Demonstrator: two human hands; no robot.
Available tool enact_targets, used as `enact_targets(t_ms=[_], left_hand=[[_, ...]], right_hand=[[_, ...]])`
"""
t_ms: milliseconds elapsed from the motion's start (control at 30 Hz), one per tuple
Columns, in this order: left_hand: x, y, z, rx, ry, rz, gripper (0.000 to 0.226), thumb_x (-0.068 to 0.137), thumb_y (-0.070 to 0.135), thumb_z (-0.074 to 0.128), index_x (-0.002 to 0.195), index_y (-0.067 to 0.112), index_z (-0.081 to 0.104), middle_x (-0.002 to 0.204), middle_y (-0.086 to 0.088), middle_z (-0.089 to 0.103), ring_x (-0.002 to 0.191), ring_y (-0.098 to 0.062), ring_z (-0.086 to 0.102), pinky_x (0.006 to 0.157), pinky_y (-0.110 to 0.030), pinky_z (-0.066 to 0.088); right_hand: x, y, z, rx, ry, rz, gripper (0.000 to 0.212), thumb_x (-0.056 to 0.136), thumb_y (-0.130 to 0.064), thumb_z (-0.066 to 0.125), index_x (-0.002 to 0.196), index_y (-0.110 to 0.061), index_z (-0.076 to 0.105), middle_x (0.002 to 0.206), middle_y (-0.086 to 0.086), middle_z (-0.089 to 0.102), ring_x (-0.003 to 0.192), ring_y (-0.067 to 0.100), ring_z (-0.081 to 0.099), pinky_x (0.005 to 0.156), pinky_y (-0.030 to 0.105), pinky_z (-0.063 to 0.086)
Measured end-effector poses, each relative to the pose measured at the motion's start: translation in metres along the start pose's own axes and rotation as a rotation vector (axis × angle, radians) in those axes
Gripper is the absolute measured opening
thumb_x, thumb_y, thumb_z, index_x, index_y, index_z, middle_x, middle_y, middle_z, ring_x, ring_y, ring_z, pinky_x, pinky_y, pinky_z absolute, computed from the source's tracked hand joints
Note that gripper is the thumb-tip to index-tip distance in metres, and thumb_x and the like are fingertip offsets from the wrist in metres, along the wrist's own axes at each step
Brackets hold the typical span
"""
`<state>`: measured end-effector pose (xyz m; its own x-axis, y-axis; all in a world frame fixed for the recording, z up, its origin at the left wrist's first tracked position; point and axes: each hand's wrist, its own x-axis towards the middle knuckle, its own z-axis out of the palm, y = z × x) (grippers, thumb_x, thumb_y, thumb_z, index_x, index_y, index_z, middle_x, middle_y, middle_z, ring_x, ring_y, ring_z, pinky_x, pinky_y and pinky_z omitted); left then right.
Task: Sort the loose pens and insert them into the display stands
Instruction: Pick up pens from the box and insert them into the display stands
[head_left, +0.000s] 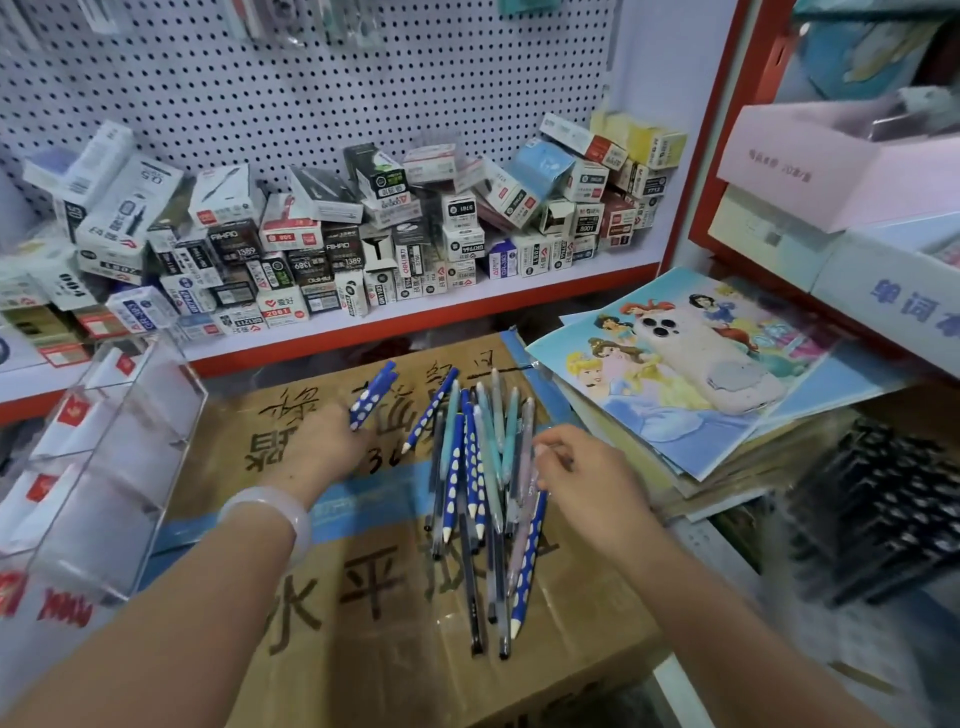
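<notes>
Head view, the only one. A pile of loose pens (480, 483) lies on a taped cardboard box (332, 597) that serves as the surface: blue ones with white dots, teal, pale pink and dark-barrelled ones, crossed over each other, unsorted.

Left hand (324, 441) is at the left edge of the pile, a pale bangle (270, 512) on the wrist. Its fingers are curled round two blue dotted pens (371, 395), which stick up and away from the hand. One more blue dotted pen (431, 410) lies slanted just beside them, on the box.

Right hand (587, 478) is at the right edge of the pile. Thumb and forefinger are drawn together over the pens' middle; whether they have a pen pinched or only touch the heap, cannot tell, the spot is blurred.

Clear acrylic display stand (104, 452) sits at the left of the box, stepped compartments with red labels. No pens visible in any compartment.

Judgement on progress: early. Sorting by kind has begun, blue dotted ones gathered in the left hand; most of the pile is untouched, and inserting is all to do.

Around: a shelf (467, 306) of stacked pen boxes under a pegboard, and at right a phone (701, 358) lying on a stack of cartoon princess folders (675, 431).
</notes>
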<state>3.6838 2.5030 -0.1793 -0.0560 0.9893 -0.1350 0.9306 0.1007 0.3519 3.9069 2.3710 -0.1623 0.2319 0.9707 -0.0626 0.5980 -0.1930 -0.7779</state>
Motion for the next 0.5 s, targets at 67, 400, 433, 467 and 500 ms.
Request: enact_targets(t_ms=[67,400,433,467,500], left_hand=[[0.009,0.023,0.009,-0.023,-0.008,0.093,0.014,0.093,0.018,0.049,0.088,0.006,0.045,0.084,-0.013,0.052,0.079,-0.03,0.051,0.064,-0.031,0.036],[0.004,0.032,0.034,0.035,-0.063,0.047,0.026,0.088,0.022,0.057,0.07,0.007,0.047,0.068,-0.008,0.051,0.064,-0.024,0.047,0.056,-0.027,0.036],[-0.001,0.029,0.031,0.046,-0.114,0.024,0.027,0.088,0.02,0.057,0.067,0.008,0.044,0.065,-0.007,0.05,0.063,-0.023,0.048,0.055,-0.027,0.035],[-0.007,0.024,0.028,0.064,-0.166,-0.005,0.031,0.088,0.022,0.057,0.065,0.009,0.042,0.062,-0.006,0.049,0.06,-0.022,0.048,0.051,-0.026,0.034],[-0.014,0.02,0.026,0.073,-0.219,-0.032,0.035,0.089,0.025,0.057,0.063,0.009,0.041,0.059,-0.006,0.048,0.055,-0.02,0.047,0.047,-0.026,0.033]], right_hand=[[0.003,-0.001,0.0,0.028,0.007,-0.009,0.024,0.099,-0.026,0.042,0.116,-0.022,0.057,0.11,-0.006,0.064,0.09,0.005,0.059,0.056,0.002,0.033],[0.005,-0.002,-0.001,0.073,0.015,-0.031,0.024,0.098,-0.025,0.043,0.115,-0.021,0.059,0.11,-0.003,0.064,0.092,0.009,0.061,0.072,0.018,0.045],[0.005,-0.002,-0.001,0.071,0.013,-0.028,0.024,0.098,-0.024,0.043,0.115,-0.02,0.059,0.109,-0.002,0.064,0.092,0.009,0.06,0.069,0.016,0.044],[0.004,-0.003,-0.001,0.069,0.009,-0.025,0.024,0.098,-0.024,0.043,0.116,-0.02,0.058,0.109,-0.002,0.065,0.091,0.009,0.059,0.067,0.015,0.043],[0.004,-0.004,0.0,0.069,0.004,-0.022,0.024,0.098,-0.024,0.043,0.116,-0.019,0.058,0.108,-0.001,0.065,0.091,0.01,0.059,0.068,0.017,0.044]])
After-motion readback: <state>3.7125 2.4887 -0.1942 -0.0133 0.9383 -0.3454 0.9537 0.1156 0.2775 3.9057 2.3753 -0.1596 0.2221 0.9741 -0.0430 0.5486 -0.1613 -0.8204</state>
